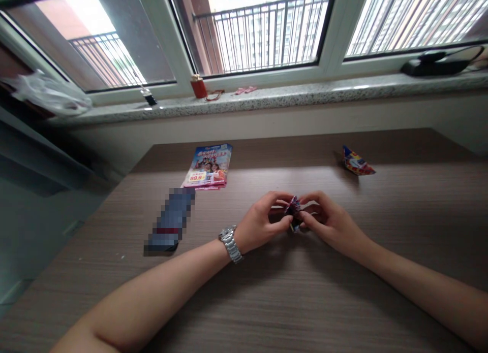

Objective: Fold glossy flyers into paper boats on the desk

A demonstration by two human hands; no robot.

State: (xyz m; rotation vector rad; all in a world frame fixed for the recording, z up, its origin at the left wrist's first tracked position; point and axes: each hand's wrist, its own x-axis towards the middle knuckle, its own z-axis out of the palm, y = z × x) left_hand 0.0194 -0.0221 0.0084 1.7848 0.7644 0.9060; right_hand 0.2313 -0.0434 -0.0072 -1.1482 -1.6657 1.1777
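Observation:
Over the middle of the table (267, 302), a small folded piece of printed paper (294, 206), purple and pink with dark parts, is held between both hands. My left hand (265, 218), with a silver watch (231, 244) at its wrist, pinches the paper's left side between thumb and fingers. From the other side, my right hand (330, 221) grips it with thumb and curled fingers. The fingers partly cover the paper, so its full shape cannot be made out. Farther back to the right lies a folded paper piece (357, 163) in blue, yellow and red, pointed at its ends.
A stack of printed flyers (209, 165) lies at the back left. Nearer stands out a blurred dark flat object (171, 221). On the granite windowsill (267, 101) are a red lighter-like case (198, 86), a plastic bag (51, 94) and a black device (434, 63).

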